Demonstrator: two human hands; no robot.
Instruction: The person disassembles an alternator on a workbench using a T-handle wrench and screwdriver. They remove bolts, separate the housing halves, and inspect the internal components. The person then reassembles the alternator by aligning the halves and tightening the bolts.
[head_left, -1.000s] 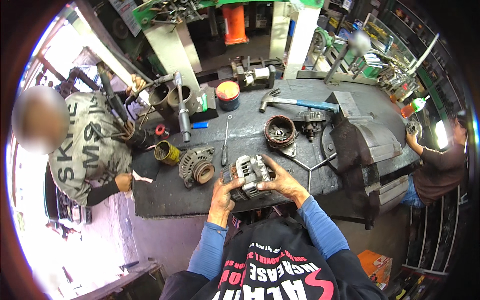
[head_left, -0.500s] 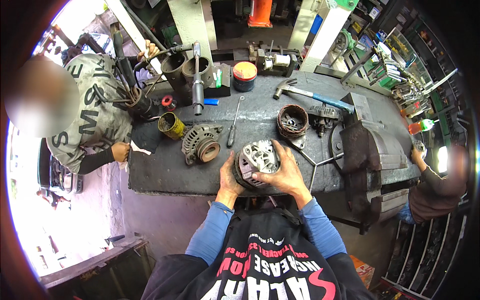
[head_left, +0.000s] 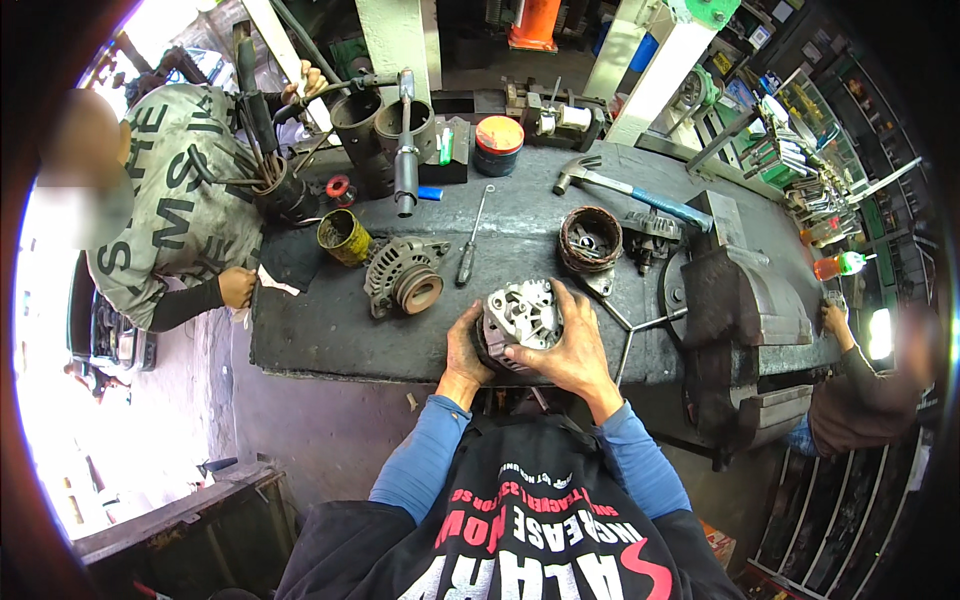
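Note:
A silver alternator with a finned metal housing is held between both my hands at the near edge of the bench, its open-patterned end facing up. My left hand is closed around its left side. On the other side my right hand grips it, the thumb lying across the front of the housing. To the left stands another alternator with a rusty pulley, touched by neither hand. Beyond my right hand sits a copper-wound stator ring with small parts inside it.
A black bench vise stands at right, near a three-armed wrench. Across the back lie a claw hammer and a screwdriver; a yellow can is at left. One co-worker leans in at left, another at right.
Both hands keep their hold on the alternator, which appears slightly turned with its end more upward. The whole view has shifted a little.

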